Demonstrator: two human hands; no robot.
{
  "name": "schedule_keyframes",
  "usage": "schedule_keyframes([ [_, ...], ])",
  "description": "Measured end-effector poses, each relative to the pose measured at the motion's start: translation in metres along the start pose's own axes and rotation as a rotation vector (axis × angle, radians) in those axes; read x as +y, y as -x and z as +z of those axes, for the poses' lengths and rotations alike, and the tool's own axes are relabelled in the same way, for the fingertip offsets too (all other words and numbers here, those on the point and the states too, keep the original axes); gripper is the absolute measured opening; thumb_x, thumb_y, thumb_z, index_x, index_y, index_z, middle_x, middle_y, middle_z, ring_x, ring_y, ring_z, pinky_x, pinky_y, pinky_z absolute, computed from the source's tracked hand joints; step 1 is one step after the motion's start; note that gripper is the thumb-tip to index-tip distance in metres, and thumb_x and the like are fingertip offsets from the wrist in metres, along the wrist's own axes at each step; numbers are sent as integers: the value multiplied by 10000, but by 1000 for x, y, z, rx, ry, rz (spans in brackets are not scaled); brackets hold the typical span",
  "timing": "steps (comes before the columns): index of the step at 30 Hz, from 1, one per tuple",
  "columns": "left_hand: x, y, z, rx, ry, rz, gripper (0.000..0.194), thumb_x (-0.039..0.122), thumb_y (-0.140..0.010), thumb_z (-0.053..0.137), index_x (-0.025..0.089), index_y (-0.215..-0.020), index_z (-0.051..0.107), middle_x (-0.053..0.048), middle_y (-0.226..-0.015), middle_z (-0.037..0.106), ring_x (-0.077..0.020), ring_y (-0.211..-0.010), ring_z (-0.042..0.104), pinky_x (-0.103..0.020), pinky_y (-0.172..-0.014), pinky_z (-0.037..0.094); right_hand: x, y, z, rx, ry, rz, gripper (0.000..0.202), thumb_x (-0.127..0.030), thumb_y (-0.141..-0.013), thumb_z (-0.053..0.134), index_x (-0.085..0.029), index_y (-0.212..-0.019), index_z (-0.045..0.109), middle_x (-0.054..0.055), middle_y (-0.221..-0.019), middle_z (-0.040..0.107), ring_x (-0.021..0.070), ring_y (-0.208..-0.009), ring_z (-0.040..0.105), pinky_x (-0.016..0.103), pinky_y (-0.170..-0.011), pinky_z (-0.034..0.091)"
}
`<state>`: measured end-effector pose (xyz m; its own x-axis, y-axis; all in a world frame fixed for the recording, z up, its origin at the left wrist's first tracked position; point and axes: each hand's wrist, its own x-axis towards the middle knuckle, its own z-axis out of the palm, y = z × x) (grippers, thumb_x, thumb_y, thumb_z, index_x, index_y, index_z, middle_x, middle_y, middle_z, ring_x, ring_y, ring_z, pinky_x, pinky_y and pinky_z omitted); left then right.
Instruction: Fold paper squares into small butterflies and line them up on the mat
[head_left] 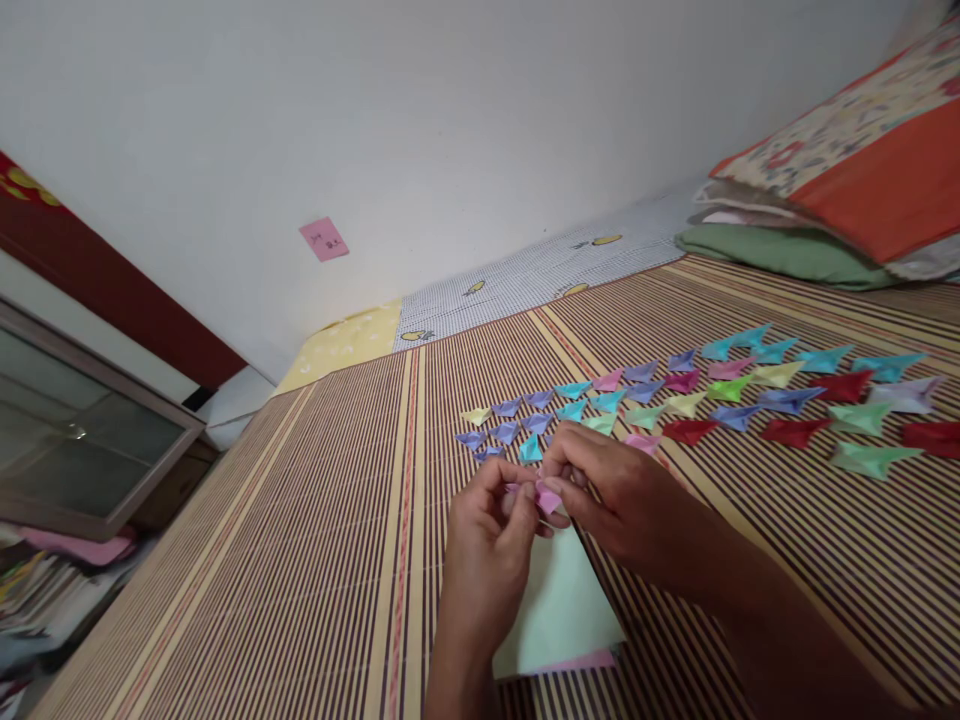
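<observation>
Above stacked pale-green paper (566,610), both hands (536,500) pinch pink paper (550,497).

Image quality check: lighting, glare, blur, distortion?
Head view: dim, soft light, right forearm darkest toward the corner; small glint on the glass door; books smeared at left edge; tilted, edge-stretched look, probably wide lens; pink paper in left hand and right hand soft, folds hard to read.

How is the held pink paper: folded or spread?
Folded: the pink paper, between the left hand and right hand, shows a small, pointed, angled shape, not a flat sheet.
</observation>
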<state>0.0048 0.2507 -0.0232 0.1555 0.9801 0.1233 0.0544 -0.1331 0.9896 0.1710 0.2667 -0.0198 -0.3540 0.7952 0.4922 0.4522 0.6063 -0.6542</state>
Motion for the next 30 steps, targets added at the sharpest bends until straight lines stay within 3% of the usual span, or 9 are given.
schedule_keyframes([
  [5, 3, 2, 2, 2, 23, -12, 102, 254, -938, 682, 187, -869, 647, 6, -771, 680, -111, -697, 619, -220, -657, 499, 0, 1, 0, -2, -6, 17, 188, -132, -997, 475, -209, -828, 503, 17, -833, 576, 182, -759, 530, 325, -677, 377],
  [12, 7, 2, 0, 41, -93, 13, 131, 254, -964, 645, 185, -856, 667, 6, -714, 671, -120, -671, 625, -219, -607, 447, -1, -2, 3, 1, -2, -10, 203, -110, -1002, 439, -211, -833, 489, 23, -846, 565, 185, -773, 529, 327, -687, 389],
  [24, 7, 0, 9, 124, -34, -3, 145, 309, -928, 673, 193, -845, 648, -6, -814, 693, -122, -635, 652, -229, -589, 491, 2, -2, 0, 50, -105, 3, 208, -167, -1026, 446, -213, -831, 502, 23, -841, 586, 179, -773, 551, 325, -699, 411],
  [30, 2, 2, 10, 185, -234, 71, 126, 294, -960, 637, 217, -861, 652, 28, -721, 611, -134, -642, 570, -262, -655, 495, 1, -4, 4, 71, -69, -4, 135, -144, -988, 516, -200, -882, 578, 34, -893, 606, 192, -847, 577, 330, -747, 428],
])
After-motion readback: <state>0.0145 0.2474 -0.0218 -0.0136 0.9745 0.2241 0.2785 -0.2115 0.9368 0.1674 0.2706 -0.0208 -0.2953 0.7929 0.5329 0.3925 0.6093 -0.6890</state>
